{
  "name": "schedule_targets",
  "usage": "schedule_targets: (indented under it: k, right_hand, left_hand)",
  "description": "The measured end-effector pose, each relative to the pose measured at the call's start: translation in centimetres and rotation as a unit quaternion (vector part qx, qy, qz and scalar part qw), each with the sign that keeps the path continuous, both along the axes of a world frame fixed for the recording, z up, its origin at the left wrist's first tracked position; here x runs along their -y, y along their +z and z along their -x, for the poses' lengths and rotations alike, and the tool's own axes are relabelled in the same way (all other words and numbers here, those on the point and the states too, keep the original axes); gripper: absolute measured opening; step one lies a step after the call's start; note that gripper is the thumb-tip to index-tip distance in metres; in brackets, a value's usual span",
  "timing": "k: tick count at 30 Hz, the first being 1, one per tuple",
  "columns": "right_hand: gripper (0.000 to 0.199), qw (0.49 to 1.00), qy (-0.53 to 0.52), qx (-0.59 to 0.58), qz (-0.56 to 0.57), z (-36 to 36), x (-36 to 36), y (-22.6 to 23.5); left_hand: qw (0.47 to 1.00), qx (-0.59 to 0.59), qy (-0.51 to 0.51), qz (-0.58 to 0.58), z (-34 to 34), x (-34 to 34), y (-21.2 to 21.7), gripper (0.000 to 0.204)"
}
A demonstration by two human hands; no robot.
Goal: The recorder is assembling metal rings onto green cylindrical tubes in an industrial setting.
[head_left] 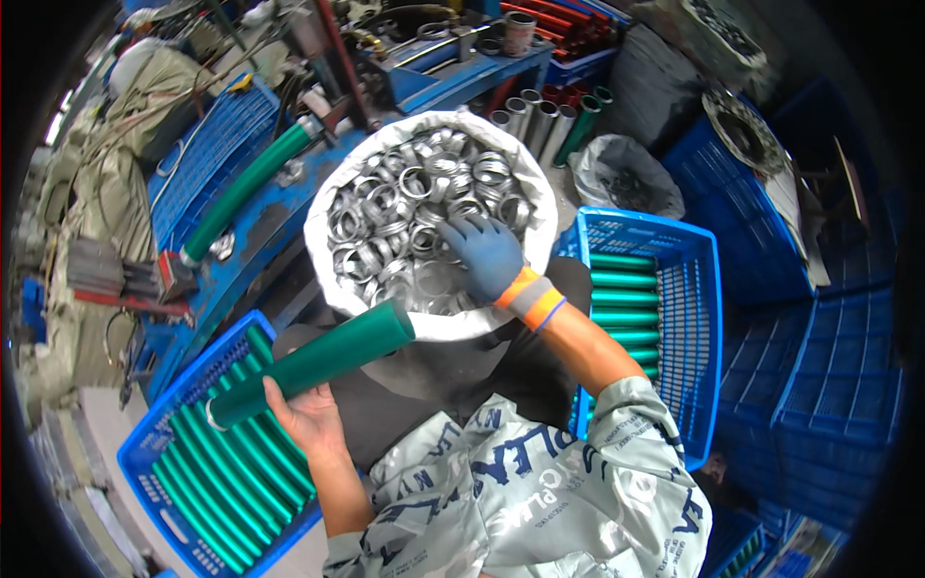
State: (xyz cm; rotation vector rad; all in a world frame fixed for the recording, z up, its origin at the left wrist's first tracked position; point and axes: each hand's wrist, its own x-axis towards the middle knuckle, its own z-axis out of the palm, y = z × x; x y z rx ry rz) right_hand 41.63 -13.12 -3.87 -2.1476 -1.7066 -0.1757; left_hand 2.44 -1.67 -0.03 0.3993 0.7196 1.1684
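Note:
My left hand (310, 416), bare, is closed around a green tube (328, 361). The tube slants up to the right, and its upper end reaches the near rim of a white sack (545, 207). Loose silvery metal rings (385, 197) fill that sack. Over the right part of the rings lies my right hand (489, 258), in a blue glove with an orange cuff. Its fingers are spread and touch the rings, and no ring shows in its grasp. The thumb is hard to make out.
Blue crates with green tubes stand at my left (154, 515) and right (716, 328). Beyond the sack is a blue workbench (438, 91); a green tube (252, 185) is mounted at its left. Upright tubes (542, 125) and a small bag (626, 173) stand at the far right.

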Motion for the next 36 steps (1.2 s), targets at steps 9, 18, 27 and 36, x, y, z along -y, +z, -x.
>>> schedule_targets:
  k: [9,18,27,36]
  right_hand:
    - [0.057,0.996,0.002,0.039,0.077,-0.7,-2.4,-0.5]
    - [0.061,0.585,-0.029,-0.804,-0.101,5.2,0.4,1.8]
    - [0.077,0.297,0.075,-0.938,-0.164,7.9,1.7,0.0]
    - [0.068,0.323,0.014,-0.933,-0.159,7.3,1.0,0.2]
  left_hand:
    - [0.999,0.01,0.036,0.02,0.8,-0.9,0.0,0.055]
    - [0.999,0.023,0.031,0.002,1.2,-1.0,0.6,0.057]
    - [1.0,0.023,0.012,0.014,-0.7,0.1,1.1,0.05]
    - [1.0,0.023,0.002,0.009,-1.1,0.7,1.2,0.054]
